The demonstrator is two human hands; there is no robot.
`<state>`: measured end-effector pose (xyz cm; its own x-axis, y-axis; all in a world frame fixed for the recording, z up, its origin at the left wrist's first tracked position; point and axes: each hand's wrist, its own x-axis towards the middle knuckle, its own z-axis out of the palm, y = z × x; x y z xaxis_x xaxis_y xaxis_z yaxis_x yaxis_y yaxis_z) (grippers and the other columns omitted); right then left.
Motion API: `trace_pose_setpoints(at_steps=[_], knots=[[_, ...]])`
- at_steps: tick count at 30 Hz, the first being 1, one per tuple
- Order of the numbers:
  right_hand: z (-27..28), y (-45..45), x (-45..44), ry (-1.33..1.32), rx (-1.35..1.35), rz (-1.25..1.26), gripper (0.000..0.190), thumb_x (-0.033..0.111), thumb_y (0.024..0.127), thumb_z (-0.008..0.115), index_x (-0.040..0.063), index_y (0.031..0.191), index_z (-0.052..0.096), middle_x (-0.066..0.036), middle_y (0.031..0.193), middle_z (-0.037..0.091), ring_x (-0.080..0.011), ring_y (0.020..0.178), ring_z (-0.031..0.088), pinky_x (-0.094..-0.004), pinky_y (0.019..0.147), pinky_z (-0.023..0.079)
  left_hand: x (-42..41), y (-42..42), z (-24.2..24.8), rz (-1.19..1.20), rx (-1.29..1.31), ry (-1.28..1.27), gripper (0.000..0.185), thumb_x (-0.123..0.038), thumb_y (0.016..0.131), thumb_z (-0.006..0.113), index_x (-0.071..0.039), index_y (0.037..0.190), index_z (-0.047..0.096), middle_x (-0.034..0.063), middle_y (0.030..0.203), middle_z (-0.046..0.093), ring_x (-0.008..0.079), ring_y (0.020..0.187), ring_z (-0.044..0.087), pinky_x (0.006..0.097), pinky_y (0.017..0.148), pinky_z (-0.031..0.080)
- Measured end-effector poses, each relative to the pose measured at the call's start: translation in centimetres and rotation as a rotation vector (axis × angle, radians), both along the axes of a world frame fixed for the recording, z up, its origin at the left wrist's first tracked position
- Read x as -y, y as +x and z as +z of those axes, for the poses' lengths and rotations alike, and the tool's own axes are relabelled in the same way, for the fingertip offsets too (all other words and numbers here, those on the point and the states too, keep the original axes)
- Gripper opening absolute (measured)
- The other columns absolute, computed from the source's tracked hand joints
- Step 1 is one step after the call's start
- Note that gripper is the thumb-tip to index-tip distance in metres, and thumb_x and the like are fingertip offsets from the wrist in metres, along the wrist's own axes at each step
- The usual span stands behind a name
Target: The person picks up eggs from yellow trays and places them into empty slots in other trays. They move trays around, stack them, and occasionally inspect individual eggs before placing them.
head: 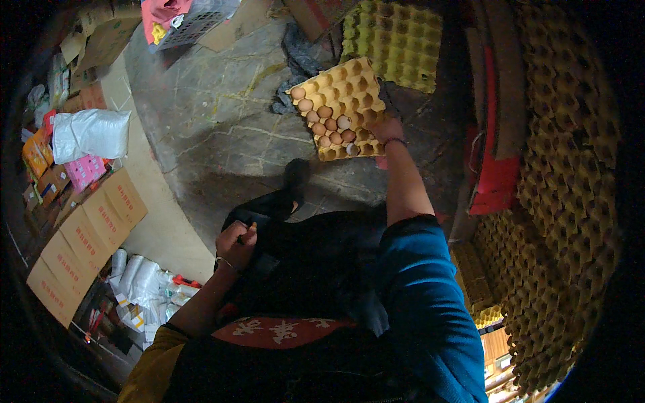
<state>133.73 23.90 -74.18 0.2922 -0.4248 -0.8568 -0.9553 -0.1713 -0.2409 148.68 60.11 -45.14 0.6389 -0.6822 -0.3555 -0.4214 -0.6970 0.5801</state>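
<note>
A pale yellow pulp egg tray (355, 95) lies ahead of me, right of the middle, with several brown eggs (330, 124) grouped along its left and lower left part. One paler egg (344, 122) sits among them, and a whitish one (352, 149) is near the lower edge. Many of its cups hold no egg. My right hand (387, 130) grips the tray's right edge; its fingers are partly blurred. Over my dark-clad left leg, my left hand (236, 244) is curled closed, and no object shows in it. A greenish-yellow egg tray (395, 45) lies just beyond the first.
Tall stacks of egg trays (564, 191) line the right side, beside a red carton (496, 186). A plastic basket (196, 25) stands at the top. On the left are a white sack (91, 135), flattened cardboard (85, 247) and plastic-wrapped goods (143, 284). Grey cloth (301, 50) lies on the tiled floor.
</note>
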Motion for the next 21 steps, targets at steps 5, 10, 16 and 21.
trace_pose_setpoints(at_steps=[5,10,16,21], knots=[[-1.4,-1.4,-0.8,0.003,0.113,-0.326,0.085,0.046,0.062,0.082,0.006,0.132,0.054,-0.018,0.131,0.059,-0.0327,0.118,0.059,-0.0425,0.100,0.049,0.1,-0.1,0.1,0.019,-0.013,0.009,0.028,-0.007,0.081,0.071,-0.005,0.066,0.048,0.0112,0.063,0.052,0.0278,0.056,0.053,0.0354,0.053,0.042],[-0.6,-1.4,-1.1,0.007,0.204,-0.390,0.067,0.039,0.073,0.078,0.006,0.128,0.058,-0.021,0.125,0.061,-0.0338,0.112,0.061,-0.0441,0.093,0.050,0.3,-0.2,0.3,0.026,0.007,0.028,0.028,-0.009,0.082,0.071,-0.005,0.066,0.048,0.0119,0.064,0.052,0.0285,0.057,0.053,0.0359,0.053,0.042],[-3.8,-4.3,-2.1,-0.084,0.305,0.262,0.051,0.033,0.079,0.074,0.004,0.120,0.060,-0.021,0.122,0.061,-0.0377,0.107,0.061,-0.0477,0.088,0.050,0.5,0.2,-0.6,0.052,-0.024,0.176,0.032,-0.015,0.086,0.069,-0.005,0.066,0.047,0.0118,0.061,0.047,0.0258,0.053,0.044,0.0356,0.052,0.040],[-12.7,-9.4,-3.8,0.056,0.440,-0.189,0.051,0.032,0.080,0.074,0.003,0.119,0.058,-0.017,0.110,0.063,-0.0328,0.098,0.062,-0.0457,0.083,0.050,5.2,5.7,-8.0,-0.055,-0.271,0.190,0.036,-0.023,0.090,0.067,-0.002,0.069,0.047,0.0112,0.056,0.043,0.0240,0.052,0.036,0.0357,0.051,0.035]])
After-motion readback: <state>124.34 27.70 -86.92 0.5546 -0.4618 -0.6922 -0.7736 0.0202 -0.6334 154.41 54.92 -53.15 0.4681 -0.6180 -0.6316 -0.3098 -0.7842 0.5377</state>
